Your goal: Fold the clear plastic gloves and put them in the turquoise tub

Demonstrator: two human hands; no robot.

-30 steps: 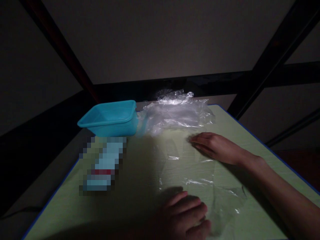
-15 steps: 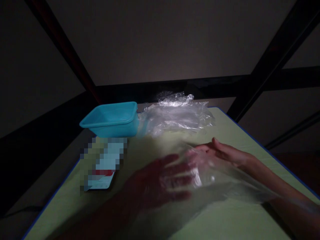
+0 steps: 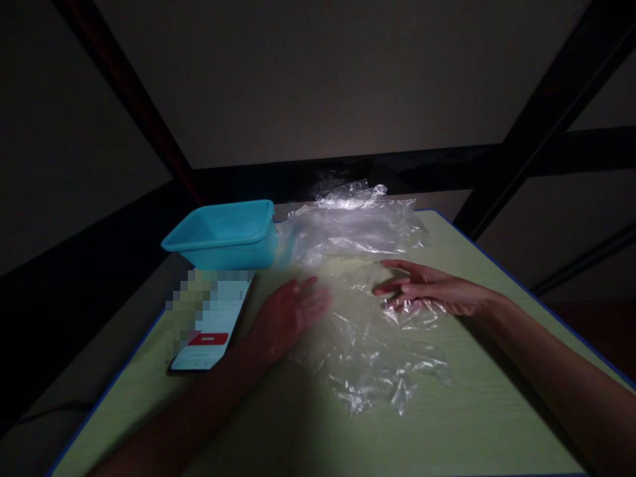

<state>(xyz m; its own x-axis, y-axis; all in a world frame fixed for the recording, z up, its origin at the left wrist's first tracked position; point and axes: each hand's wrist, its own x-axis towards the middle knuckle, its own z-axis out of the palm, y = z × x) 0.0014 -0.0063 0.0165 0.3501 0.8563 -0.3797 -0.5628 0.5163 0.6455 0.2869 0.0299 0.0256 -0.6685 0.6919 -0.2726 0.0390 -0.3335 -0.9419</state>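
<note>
A crinkled clear plastic bag (image 3: 368, 338) lies spread on the table between my hands. At its left edge, my left hand (image 3: 293, 311) is open with the fingers stretched out, a little blurred. My right hand (image 3: 427, 288) rests at the bag's upper right edge, fingers apart and loosely curved, some of them over or against the film. Neither hand grips the bag. Behind it lies a pile of clear plastic bags (image 3: 352, 228), shiny and rumpled.
A turquoise plastic basin (image 3: 223, 255) stands at the table's back left. In front of it lies a phone (image 3: 213, 341) with a lit screen, partly pixelated. The pale green table (image 3: 497, 397) has a blue edge. A dark wall with beams rises behind.
The clear bag, lifted and blurred between my hands before, now lies down on the table. My left hand has drawn back to the left, and my right hand has turned palm-down.
</note>
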